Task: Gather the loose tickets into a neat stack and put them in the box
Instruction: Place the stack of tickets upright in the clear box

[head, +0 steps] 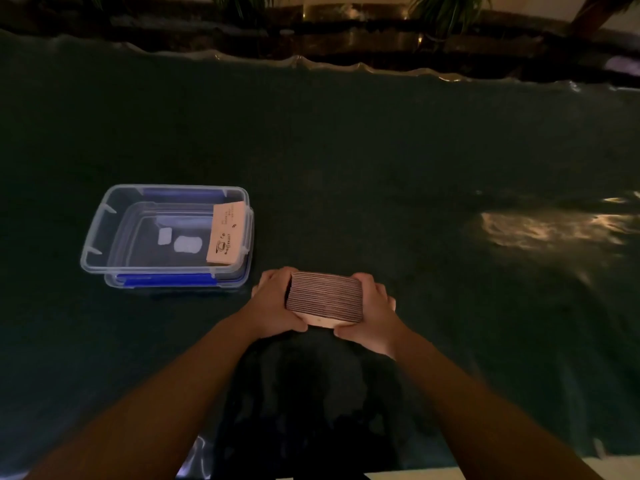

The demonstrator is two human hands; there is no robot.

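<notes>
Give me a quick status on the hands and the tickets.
Both hands, left and right, clamp the ticket stack over the dark table. Clear box to the left, open, one bundle inside. Path clear.

Two bare forearms reach in from the bottom edge, no sleeves on either as far as the view runs. No watch, no bracelet, no ring showing on the left hand (277, 306) or the right hand (372, 315). Light's dim, so finer marks can't be made out.

Clear glossy plastic box (166, 237) (blue clips), matt paper tickets (323, 296), dark cloth (381, 168).
</notes>
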